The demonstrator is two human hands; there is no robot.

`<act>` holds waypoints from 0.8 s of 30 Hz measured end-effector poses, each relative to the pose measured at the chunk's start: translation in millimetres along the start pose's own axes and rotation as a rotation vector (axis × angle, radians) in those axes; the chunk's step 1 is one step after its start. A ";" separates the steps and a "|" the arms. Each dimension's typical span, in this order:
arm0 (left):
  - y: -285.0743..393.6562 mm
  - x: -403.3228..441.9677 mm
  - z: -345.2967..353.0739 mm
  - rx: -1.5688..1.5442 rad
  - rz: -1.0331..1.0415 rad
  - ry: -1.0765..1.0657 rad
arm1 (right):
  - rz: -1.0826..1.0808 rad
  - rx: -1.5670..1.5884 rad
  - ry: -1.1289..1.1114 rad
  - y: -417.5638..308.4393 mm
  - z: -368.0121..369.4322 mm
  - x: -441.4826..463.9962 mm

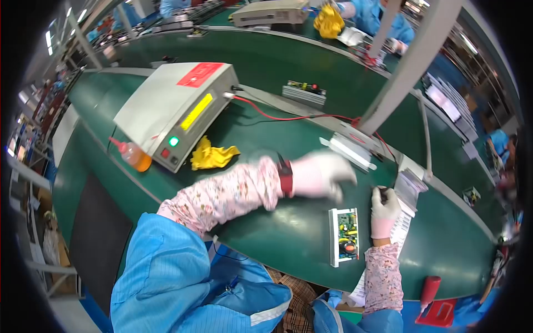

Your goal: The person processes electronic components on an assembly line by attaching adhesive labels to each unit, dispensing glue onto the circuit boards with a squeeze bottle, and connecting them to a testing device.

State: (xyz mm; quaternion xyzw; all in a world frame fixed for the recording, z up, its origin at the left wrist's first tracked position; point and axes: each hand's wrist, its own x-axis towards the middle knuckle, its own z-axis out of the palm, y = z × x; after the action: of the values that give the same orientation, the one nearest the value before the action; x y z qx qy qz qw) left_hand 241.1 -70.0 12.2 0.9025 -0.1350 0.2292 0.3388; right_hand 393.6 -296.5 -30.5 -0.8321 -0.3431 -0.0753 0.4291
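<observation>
My left hand [327, 175], white-gloved with a red wrist strap, is smeared by motion above the bench, so its fingers cannot be made out. Just beyond it lies a white metal housing [351, 151]. My right hand [385, 212], also gloved, is closed with a small dark thing [383, 193] showing at its fingertips; its kind is unclear. Between my arms, nearer my body, a circuit board in a metal frame [346, 237] lies component side up. Printed paper [401, 228] lies partly under my right wrist.
A grey test instrument [175, 105] with a lit yellow display stands at left, and its red cable [277, 117] runs to the post [411, 61]. Beside it are a yellow cloth [212, 155] and a bottle of orange liquid [135, 156]. A red bottle [430, 289] is at lower right.
</observation>
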 end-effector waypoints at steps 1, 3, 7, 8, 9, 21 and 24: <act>18.6 -10.2 12.2 0.015 0.046 -0.107 | -0.013 0.014 -0.015 0.6 2.0 -0.7; 41.7 -28.2 35.1 0.087 0.180 -0.172 | -0.032 0.065 0.016 2.4 1.9 -1.2; 51.5 -42.8 53.4 0.303 0.177 -0.060 | -0.082 0.009 -0.006 2.1 -2.4 -3.5; 51.7 -46.1 56.8 0.372 0.179 -0.027 | -0.095 -0.010 -0.011 1.4 -3.1 -5.4; 55.0 -47.8 56.8 0.386 0.162 0.028 | -0.035 -0.036 -0.058 -2.8 -7.6 -6.8; 85.2 -40.9 73.8 0.263 -0.215 0.161 | 0.236 0.041 -0.102 -51.4 -52.4 -46.7; 84.1 -42.5 73.4 0.256 -0.220 0.186 | 0.227 0.094 -0.088 -48.0 -44.8 -48.2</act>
State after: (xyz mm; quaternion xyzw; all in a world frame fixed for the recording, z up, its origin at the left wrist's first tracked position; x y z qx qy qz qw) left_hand 194.7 -177.4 -11.9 0.9225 0.0268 0.2884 0.2551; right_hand 334.4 -336.2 8.8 -0.8472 -0.2682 0.0264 0.4579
